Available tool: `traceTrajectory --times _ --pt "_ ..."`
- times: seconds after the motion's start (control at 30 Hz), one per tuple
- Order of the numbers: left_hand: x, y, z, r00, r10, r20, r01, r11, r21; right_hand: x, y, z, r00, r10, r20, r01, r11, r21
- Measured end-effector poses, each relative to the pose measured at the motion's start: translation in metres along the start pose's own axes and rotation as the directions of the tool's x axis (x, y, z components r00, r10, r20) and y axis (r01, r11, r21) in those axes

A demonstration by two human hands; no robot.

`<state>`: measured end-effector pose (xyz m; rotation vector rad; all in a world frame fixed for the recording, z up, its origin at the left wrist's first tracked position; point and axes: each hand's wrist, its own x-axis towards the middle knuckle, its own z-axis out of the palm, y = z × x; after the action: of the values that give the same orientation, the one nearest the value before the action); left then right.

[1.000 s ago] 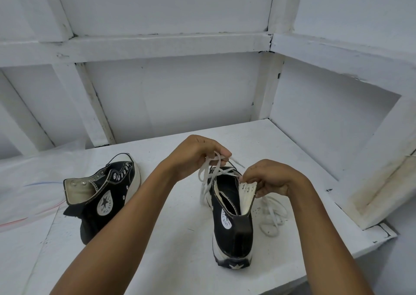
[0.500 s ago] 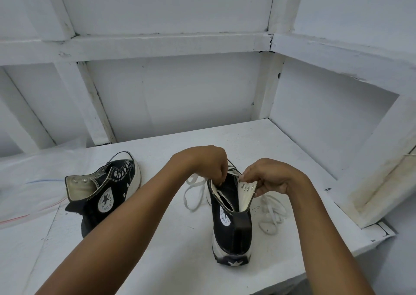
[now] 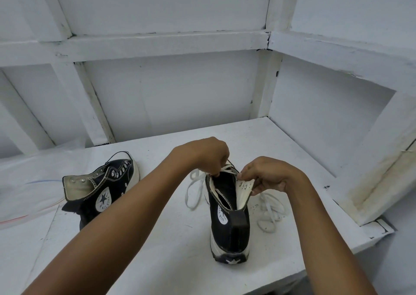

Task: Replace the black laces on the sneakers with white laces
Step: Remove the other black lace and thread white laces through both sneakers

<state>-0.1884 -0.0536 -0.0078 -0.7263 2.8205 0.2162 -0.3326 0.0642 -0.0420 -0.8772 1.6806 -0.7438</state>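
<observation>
Black high-top sneaker (image 3: 229,225) stands heel-first on a white table (image 3: 157,261); right hand (image 3: 271,177) pinches its eyelet flap (image 3: 244,190) outward, seemingly to bare the holes; left hand (image 3: 202,155) pinches the white lace (image 3: 227,168) at the opening, ready to thread; second sneaker (image 3: 101,191) sits apart, left.

1. Upright sneaker (image 3: 229,234), heel toward the camera: the round patch (image 3: 222,214) on its ankle carries curved lettering, of which only "STAR" reads clearly, running sideways.
2. Second sneaker (image 3: 112,182), well to the left of the upright sneaker: the star patch (image 3: 103,201) on its ankle shows a dark star above the words "ALL STAR".
3. Heel tab (image 3: 231,261), at the sole of the upright sneaker: a white star mark, with no legible lettering.
</observation>
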Motion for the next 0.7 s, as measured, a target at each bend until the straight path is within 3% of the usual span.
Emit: traceTrajectory --times 0.2,0.4,0.6,0.7 --pt "-0.001 -0.001 -0.003 0.996 -0.084 0.038 0.08 0.993 0.081 0.0 0.0 -0.001 1.0 -0.007 0.008 0.007 1.0 -0.02" --pt "-0.005 0.004 -0.017 0.998 0.046 -0.033 -0.052 0.978 -0.204 0.0 0.001 -0.001 1.0 -0.009 0.004 0.009 1.0 -0.007" --pt "0.0 0.006 -0.003 0.998 0.058 0.017 -0.054 0.977 -0.208 -0.001 0.003 -0.001 1.0 -0.002 -0.012 0.002 0.999 0.046" --pt "0.001 0.006 0.005 0.998 0.047 -0.039 -0.055 0.97 -0.238 -0.001 0.004 -0.002 0.999 0.01 -0.035 -0.007 0.997 0.077"
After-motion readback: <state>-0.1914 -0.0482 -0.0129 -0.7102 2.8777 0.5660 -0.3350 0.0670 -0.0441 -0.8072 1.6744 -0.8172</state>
